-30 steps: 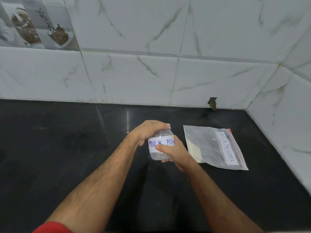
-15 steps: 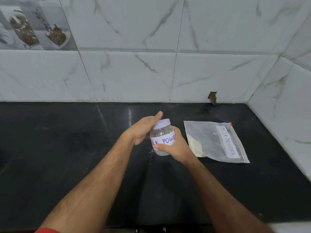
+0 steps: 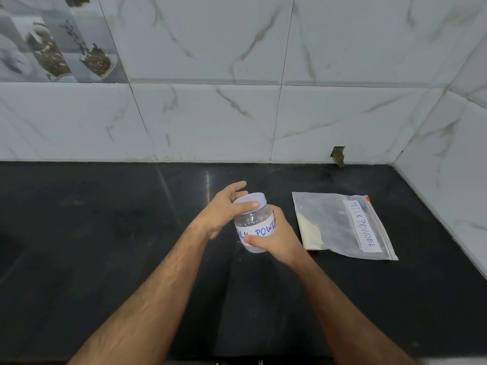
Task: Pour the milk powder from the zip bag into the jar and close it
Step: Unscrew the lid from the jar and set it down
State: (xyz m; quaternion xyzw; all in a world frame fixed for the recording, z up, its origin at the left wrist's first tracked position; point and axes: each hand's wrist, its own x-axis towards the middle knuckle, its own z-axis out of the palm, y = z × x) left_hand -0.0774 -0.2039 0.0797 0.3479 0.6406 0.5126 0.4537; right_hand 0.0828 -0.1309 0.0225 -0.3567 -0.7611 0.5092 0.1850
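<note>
A small clear plastic jar (image 3: 254, 221) with a white label reading MILK POWDER stands on the black counter (image 3: 105, 246). My right hand (image 3: 276, 238) wraps around its body from the right. My left hand (image 3: 224, 210) grips its white lid (image 3: 250, 199), thumb across the front of the rim. The jar looks nearly empty. To the right lies a flat clear zip bag (image 3: 340, 225), labelled MILK POWDER, with a patch of pale powder in its near left corner. The bag's zip with its red end is on the right side.
White marble wall tiles rise behind the counter and along its right side (image 3: 448, 193), forming a corner. A small chipped hole (image 3: 338, 155) shows at the base of the back wall. The counter's front edge runs along the bottom of the view.
My left hand shifted from covering the top of the jar to holding the lid at its rim, so the white lid now shows. The bag has not moved.
</note>
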